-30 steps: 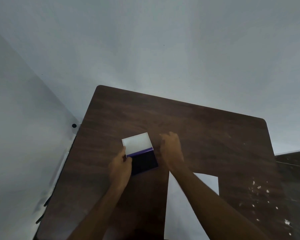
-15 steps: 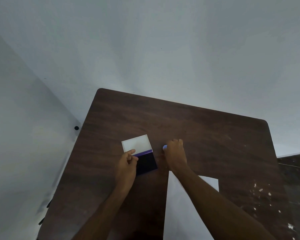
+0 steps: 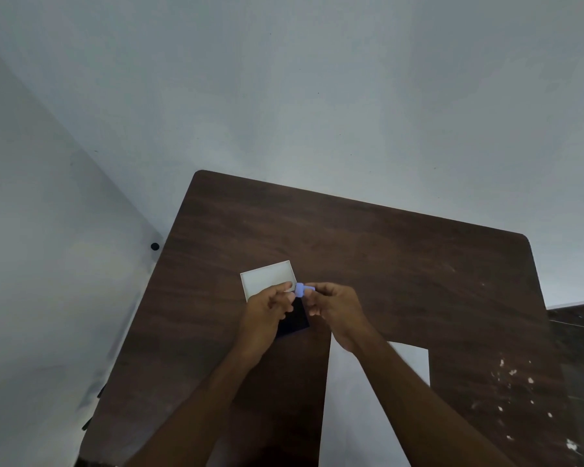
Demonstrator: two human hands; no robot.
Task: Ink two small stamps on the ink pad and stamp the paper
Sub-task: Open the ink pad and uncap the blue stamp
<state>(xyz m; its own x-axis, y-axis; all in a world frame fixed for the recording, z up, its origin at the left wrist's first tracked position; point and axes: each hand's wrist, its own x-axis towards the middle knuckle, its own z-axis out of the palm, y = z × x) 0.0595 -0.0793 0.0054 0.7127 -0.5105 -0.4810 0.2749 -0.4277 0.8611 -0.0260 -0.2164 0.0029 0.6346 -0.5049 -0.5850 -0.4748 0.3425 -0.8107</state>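
1. Your hands have met above the ink pad: your right hand (image 3: 334, 306) now pinches a small blue stamp (image 3: 300, 289) between thumb and fingertips, fingers curled, and your left hand (image 3: 267, 310) has left the pad's edge and come up beside it, its fingertips touching or nearly touching the stamp. I cannot tell whether the left hand actually grips it.

2. Half a second ago the stamp was only a blue spot by your right knuckles, low near the bench. It is now lifted and held between both hands. My reading is that you are turning it face-down, so inking has not begun.

3. Nearest you, the white paper (image 3: 354, 399) lies on the bench (image 3: 402, 264), partly under your right forearm. I see no stamp marks on the part that shows.

4. Just beyond, the open ink pad (image 3: 294, 323) sits under your hands, its dark inked tray half hidden by your left hand. Its white lid (image 3: 267, 276) is folded back on the far side, and nothing shows inside it.

5. Only one stamp is in view; the second may be hidden in a hand, I cannot say.

6. Farther off, a small black knob (image 3: 154, 246) shows past the bench's left edge.
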